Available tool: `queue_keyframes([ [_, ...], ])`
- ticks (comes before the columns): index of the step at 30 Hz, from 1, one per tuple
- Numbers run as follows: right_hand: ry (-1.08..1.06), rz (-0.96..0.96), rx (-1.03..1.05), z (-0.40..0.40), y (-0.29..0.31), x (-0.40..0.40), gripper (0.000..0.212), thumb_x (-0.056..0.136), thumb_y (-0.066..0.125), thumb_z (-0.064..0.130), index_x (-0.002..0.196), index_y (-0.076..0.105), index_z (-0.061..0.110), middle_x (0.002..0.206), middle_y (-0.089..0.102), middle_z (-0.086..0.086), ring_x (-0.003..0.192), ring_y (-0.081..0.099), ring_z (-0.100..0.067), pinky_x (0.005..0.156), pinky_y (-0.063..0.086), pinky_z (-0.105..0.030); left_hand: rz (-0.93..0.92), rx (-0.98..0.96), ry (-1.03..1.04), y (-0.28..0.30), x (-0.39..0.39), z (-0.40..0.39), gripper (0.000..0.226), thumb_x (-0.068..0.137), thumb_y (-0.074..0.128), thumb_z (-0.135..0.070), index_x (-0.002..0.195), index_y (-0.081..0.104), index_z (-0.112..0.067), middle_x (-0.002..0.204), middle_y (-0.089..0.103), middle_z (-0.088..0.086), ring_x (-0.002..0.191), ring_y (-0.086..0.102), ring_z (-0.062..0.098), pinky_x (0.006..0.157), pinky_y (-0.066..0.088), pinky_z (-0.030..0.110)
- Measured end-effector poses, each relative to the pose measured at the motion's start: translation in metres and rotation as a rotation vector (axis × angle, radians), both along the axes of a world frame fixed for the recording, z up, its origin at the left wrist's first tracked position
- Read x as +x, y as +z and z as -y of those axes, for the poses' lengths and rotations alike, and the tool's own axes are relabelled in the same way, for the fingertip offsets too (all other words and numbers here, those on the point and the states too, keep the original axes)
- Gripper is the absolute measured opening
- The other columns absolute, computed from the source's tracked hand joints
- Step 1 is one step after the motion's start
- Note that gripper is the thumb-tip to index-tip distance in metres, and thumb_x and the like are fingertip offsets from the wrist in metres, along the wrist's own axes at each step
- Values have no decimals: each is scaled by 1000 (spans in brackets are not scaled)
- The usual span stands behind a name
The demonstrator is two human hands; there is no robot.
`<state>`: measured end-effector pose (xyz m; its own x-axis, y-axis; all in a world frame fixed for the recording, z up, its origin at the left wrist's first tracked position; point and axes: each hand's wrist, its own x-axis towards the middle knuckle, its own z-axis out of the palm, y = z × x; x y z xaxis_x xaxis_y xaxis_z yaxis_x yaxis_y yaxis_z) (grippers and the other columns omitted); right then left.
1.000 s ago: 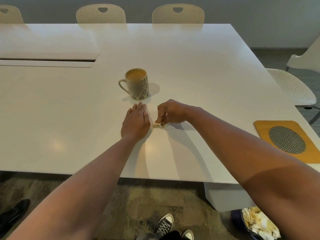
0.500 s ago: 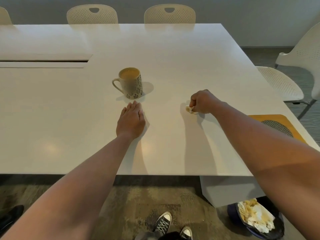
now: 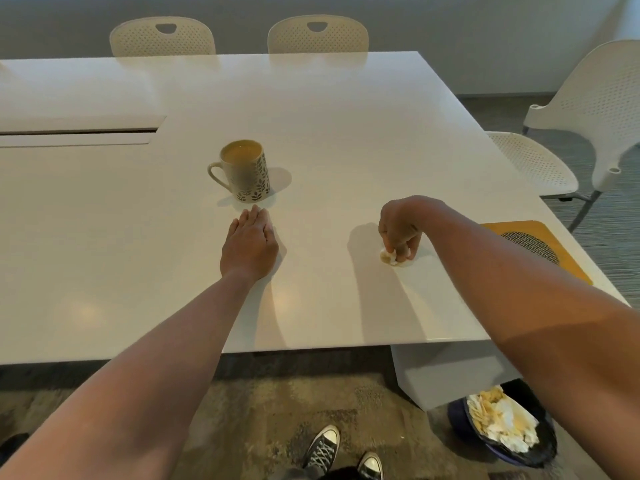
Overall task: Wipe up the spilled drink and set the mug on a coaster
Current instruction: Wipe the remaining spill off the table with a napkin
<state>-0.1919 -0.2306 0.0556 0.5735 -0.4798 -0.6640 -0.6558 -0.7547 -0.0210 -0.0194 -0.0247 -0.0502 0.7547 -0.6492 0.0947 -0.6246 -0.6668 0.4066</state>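
A cream mug [image 3: 244, 172] with a dark leaf pattern stands upright on the white table [image 3: 329, 133], full of a light brown drink, handle to the left. My left hand [image 3: 250, 244] lies flat on the table just in front of the mug, fingers together, holding nothing. My right hand [image 3: 400, 226] is to the right, fingers pinched down on a small stained wad of tissue [image 3: 391, 257] that touches the table. A yellow coaster mat [image 3: 557, 258] with a dark mesh oval lies at the table's right edge, partly hidden by my right forearm.
A dark bin [image 3: 502, 426] full of used tissues sits on the floor under the table's right corner. White chairs stand behind the table [image 3: 318, 38] and to the right [image 3: 585, 123]. A long slot [image 3: 79, 131] is set into the table at left.
My right hand carried the tissue from beside my left hand out to the right, then drew it nearer the front edge. My left hand stayed flat. The camera shifted slightly.
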Motion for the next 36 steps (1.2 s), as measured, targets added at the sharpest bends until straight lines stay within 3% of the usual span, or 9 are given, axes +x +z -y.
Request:
queue_keyframes([
  [4, 5, 16, 93, -25, -5, 11, 26, 71, 75, -7, 96, 69, -3, 85, 76, -12, 69, 75, -22, 82, 60, -42, 0, 3, 0, -1, 1, 0, 53, 105, 22, -26, 157, 28, -15, 166, 20, 2, 154, 12, 17, 125, 6, 35],
  [9, -11, 159, 149, -58, -10, 32, 20, 75, 76, 1, 93, 69, -4, 76, 72, -8, 52, 69, -13, 64, 60, -29, -6, 2, 4, -1, 0, 0, 53, 105, 22, -26, 157, 28, -16, 166, 20, 2, 154, 11, 17, 125, 6, 34],
  [13, -87, 289, 187, -74, -15, 52, 8, 83, 69, 4, 80, 62, -1, 54, 64, -1, 35, 59, -7, 46, 47, -19, -2, 2, 7, -1, 1, -1, 54, 105, 22, -27, 157, 27, -15, 166, 19, 2, 154, 12, 16, 125, 6, 34],
  [18, -130, 402, 135, -91, -25, 71, 31, 84, 67, 12, 56, 55, 8, 49, 55, 1, 36, 50, -7, 30, 30, -11, -2, -7, 7, 0, 0, -1, 53, 105, 22, -26, 157, 28, -14, 166, 20, 3, 154, 12, 17, 125, 6, 34],
  [21, -117, 507, 73, -96, -30, 81, 32, 84, 66, 18, 55, 54, 12, 54, 53, 2, 46, 47, -8, 43, 33, -19, -6, -5, 2, 1, 0, -1, 54, 105, 22, -26, 157, 27, -14, 166, 19, 3, 154, 11, 16, 125, 5, 33],
  [25, -101, 597, 104, -95, -44, 98, 15, 82, 64, 11, 69, 57, 9, 65, 58, -3, 56, 59, -14, 45, 45, -18, 7, 4, -11, 1, 1, -2, 54, 105, 21, -27, 157, 28, -13, 166, 20, 4, 154, 11, 17, 125, 5, 33],
  [28, -74, 695, 25, -95, -49, 112, 14, 83, 55, 16, 70, 49, 11, 71, 49, -3, 67, 50, -17, 47, 28, -18, 19, 8, -16, 1, 2, -2, 53, 106, 21, -27, 156, 28, -12, 165, 21, 5, 154, 12, 18, 125, 6, 33],
  [31, -77, 738, 3, -89, -55, 124, 5, 80, 58, 16, 80, 60, 11, 90, 60, -9, 62, 46, -12, 47, 29, -19, 20, 1, -12, 1, 1, -2, 53, 107, 20, -28, 156, 28, -12, 165, 22, 5, 154, 13, 17, 125, 7, 33],
  [36, -81, 790, -108, -64, -63, 129, 28, 81, 68, 24, 105, 71, 9, 107, 66, -11, 99, 57, -25, 70, 42, -27, 12, -6, -2, 0, 0, -2, 53, 106, 20, -27, 156, 28, -12, 165, 22, 5, 153, 13, 17, 124, 7, 33],
])
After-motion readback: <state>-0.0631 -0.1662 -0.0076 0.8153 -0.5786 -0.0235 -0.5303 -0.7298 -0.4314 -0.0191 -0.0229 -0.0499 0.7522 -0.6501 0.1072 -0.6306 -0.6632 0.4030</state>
